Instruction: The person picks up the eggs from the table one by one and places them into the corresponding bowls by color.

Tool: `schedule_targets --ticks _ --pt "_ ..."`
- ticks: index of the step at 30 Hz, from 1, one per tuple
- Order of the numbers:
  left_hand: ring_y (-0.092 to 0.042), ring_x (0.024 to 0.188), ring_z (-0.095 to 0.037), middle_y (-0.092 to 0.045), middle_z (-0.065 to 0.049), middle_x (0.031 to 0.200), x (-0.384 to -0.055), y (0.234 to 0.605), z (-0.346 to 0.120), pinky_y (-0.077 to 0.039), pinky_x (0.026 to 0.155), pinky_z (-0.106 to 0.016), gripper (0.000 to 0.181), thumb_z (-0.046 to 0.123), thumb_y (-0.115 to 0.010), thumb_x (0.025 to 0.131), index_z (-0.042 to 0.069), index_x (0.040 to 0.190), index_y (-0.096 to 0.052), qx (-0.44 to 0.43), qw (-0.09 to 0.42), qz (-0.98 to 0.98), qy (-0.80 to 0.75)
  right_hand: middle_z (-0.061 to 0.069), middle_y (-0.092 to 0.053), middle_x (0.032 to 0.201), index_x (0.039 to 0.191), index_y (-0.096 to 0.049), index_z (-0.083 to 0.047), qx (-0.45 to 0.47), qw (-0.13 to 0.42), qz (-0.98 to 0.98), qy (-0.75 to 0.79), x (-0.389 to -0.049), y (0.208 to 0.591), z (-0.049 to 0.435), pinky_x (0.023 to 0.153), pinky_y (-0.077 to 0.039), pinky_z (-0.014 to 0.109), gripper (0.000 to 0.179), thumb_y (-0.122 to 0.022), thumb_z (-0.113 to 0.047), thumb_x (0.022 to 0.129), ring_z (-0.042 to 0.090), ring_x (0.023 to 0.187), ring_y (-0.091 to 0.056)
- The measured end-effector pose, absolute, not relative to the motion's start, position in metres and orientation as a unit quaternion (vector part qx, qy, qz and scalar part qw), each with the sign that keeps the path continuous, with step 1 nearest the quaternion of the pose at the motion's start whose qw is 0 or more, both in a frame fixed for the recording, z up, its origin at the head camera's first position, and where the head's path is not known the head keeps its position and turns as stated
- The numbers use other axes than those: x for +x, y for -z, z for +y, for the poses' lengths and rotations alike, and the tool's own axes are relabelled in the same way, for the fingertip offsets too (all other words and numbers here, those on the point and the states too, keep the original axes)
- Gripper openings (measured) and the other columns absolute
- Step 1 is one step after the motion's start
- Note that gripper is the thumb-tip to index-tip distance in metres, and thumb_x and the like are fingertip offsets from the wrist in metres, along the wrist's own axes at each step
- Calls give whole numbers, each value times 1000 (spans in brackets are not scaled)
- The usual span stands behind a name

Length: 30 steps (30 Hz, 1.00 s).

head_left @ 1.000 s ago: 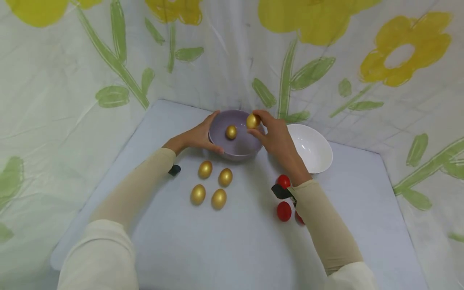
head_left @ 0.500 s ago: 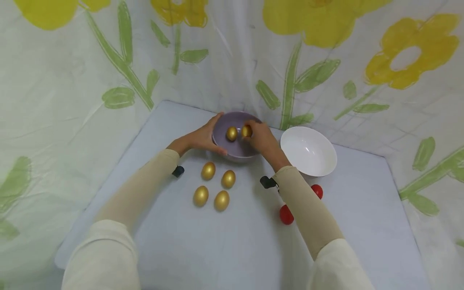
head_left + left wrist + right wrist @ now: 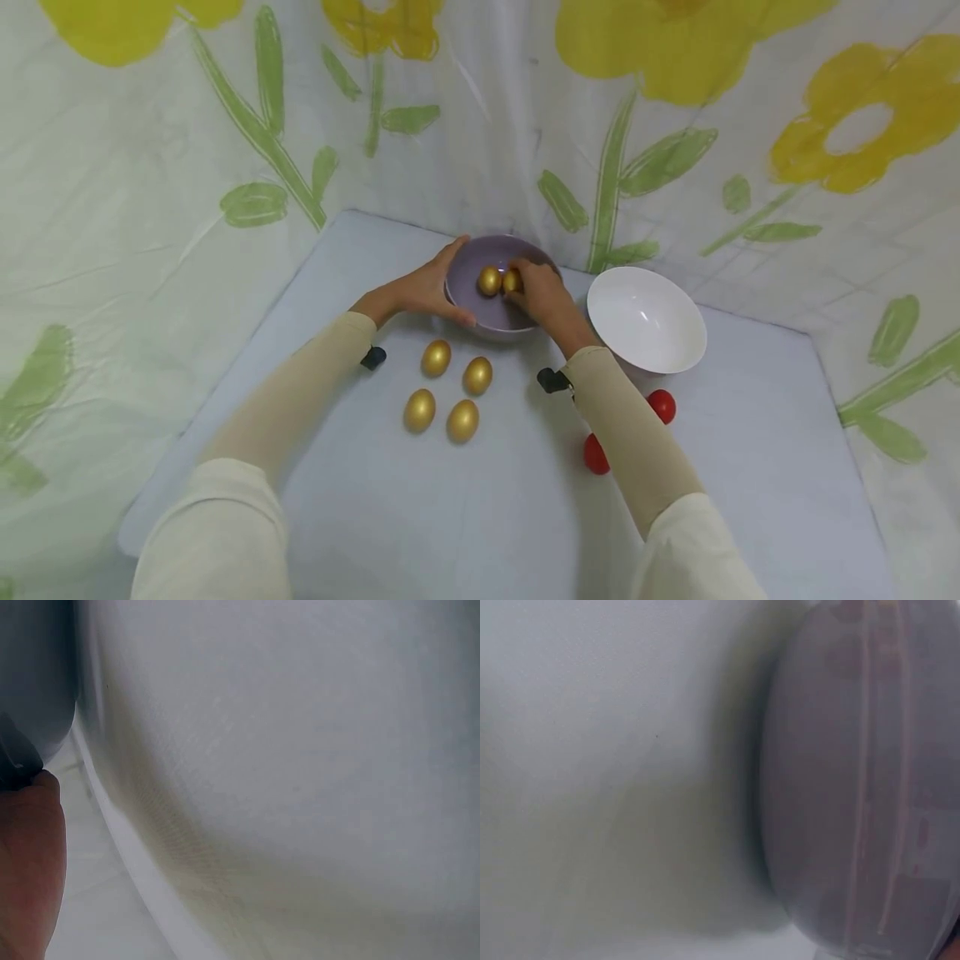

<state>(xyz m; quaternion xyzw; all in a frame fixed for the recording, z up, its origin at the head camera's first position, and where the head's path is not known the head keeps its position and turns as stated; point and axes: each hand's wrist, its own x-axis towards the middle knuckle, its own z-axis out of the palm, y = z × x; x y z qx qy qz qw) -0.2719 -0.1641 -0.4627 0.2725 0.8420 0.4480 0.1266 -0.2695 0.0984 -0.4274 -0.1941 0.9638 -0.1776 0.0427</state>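
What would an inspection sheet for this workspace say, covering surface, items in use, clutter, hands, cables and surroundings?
Surface: pale table, lit with soft shadows.
Items in use: purple bowl with two gold eggs inside; four more gold eggs in front of it.
Clutter: white bowl; two red eggs visible, partly hidden by the right sleeve.
Left hand: holds the purple bowl's side.
Right hand: fingers round one egg inside the bowl.
Cables: nothing seen.
Surroundings: flower-patterned sheeting.

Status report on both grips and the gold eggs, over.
Left grip holds purple bowl. Right grip pinches one gold egg inside it, second egg alongside. Four more eggs on table. No obstruction visible.
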Motion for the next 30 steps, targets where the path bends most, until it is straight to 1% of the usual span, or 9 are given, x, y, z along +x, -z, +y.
schedule_targets --ticks 3,6,12,14,17,20,22,26,30 --pt "-23 156 -24 -11 -7 175 -273 460 -165 -24 127 -51 153 51 -100 66 18 171 6 273 123 842 -450 18 -71 127 141 -60 -7 -195 41 964 174 -271 424 98 104 -50 51 51 -81 -24 97 37 117 -66" --pt "-22 157 -24 -10 -7 175 -275 459 -163 -22 127 -51 151 47 -101 67 19 171 6 277 123 837 -456 19 -71 125 141 -60 -8 -188 42 965 175 -270 422 99 102 -51 51 51 -81 -23 97 37 116 -66" --pt "-23 156 -25 -10 -8 175 -275 462 -160 -23 127 -51 150 42 -101 69 19 171 6 279 131 836 -455 21 -68 133 146 -56 -7 -178 57 965 183 -268 423 101 105 -51 51 57 -81 -22 97 38 121 -65" --pt "-25 155 -25 -12 -8 175 -274 463 -159 -25 126 -51 150 42 -101 69 18 171 6 281 132 834 -456 20 -68 134 145 -56 -6 -179 53 965 183 -266 422 102 105 -51 50 56 -81 -22 97 37 122 -65" --pt "-24 156 -25 -11 -8 175 -275 464 -158 -25 126 -51 151 45 -101 68 18 171 5 282 131 835 -454 20 -67 137 149 -54 -7 -174 41 965 193 -261 412 104 106 -51 50 58 -78 -23 99 38 125 -64" --pt "-21 158 -23 -9 -7 176 -277 464 -159 -24 127 -49 152 50 -100 67 19 171 6 284 131 837 -448 22 -64 142 155 -50 -8 -171 20 960 219 -250 390 107 108 -50 52 62 -75 -23 101 40 129 -62" --pt "-19 159 -22 -8 -7 176 -279 464 -159 -22 128 -49 152 50 -100 67 18 171 6 287 129 837 -448 21 -61 147 158 -47 -9 -176 -5 954 242 -240 375 110 109 -49 52 65 -75 -24 101 40 132 -61" --pt "-15 160 -22 -7 -7 176 -281 463 -161 -19 129 -49 150 47 -101 68 17 171 5 292 124 835 -449 12 -56 156 158 -48 -11 -207 -68 934 282 -219 347 115 115 -46 46 67 -77 -27 100 33 139 -56" --pt "-13 161 -24 -5 -7 177 -280 462 -165 -17 129 -51 148 42 -101 70 17 171 5 288 123 838 -448 4 -54 158 157 -51 -13 -248 -133 903 325 -191 326 117 116 -44 40 65 -77 -27 100 25 142 -54"
